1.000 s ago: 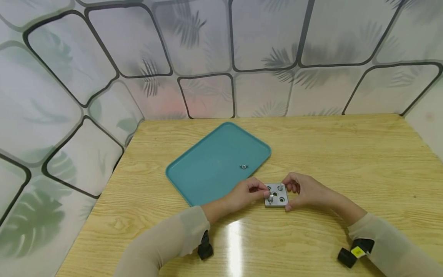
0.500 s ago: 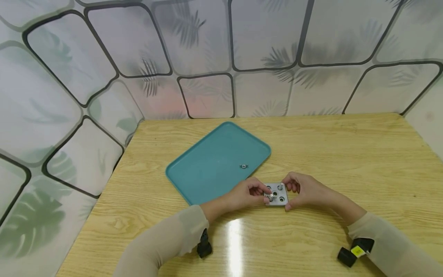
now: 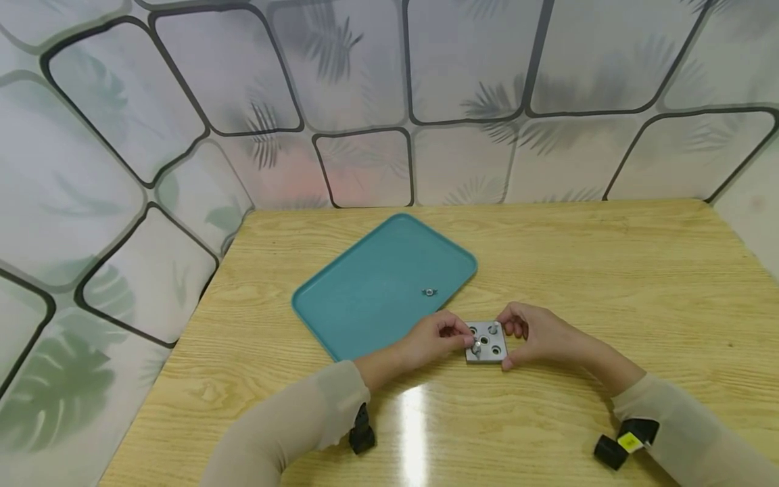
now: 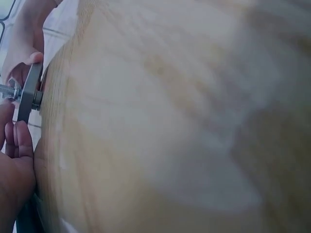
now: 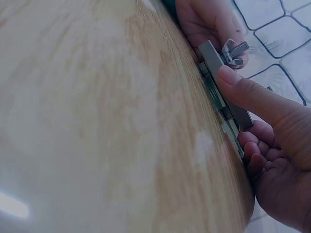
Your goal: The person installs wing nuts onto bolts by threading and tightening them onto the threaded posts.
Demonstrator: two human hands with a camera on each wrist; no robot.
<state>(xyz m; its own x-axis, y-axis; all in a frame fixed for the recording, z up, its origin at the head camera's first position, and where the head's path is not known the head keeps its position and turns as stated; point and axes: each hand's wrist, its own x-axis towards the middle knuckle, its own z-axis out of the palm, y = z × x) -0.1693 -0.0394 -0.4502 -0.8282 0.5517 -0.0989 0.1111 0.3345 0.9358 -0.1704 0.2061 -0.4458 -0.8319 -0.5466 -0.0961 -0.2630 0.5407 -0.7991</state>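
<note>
A square grey metal plate [image 3: 485,331] with several holes lies at the front middle of the table. A wing nut [image 5: 228,52] sits on a threaded bolt [image 5: 240,48] standing up from the plate's near left corner. My left hand [image 3: 429,345] pinches that wing nut with thumb and forefinger. My right hand [image 3: 535,335] grips the plate by its right side, thumb at the near corner and fingers at the far one. Another bolt [image 3: 493,329] stands bare at the far right corner. Bolt heads [image 4: 37,100] show below the plate, between it and the table.
A blue-green tray [image 3: 365,291] lies at an angle behind my left hand, with a second wing nut [image 3: 429,292] on it near its right edge. The wooden table [image 3: 608,270] meets a patterned wall [image 3: 462,162] at the back.
My left thumb and fingers spread apart around the wing nut half a second ago and have closed on it again. The right hand and plate have stayed nearly still.
</note>
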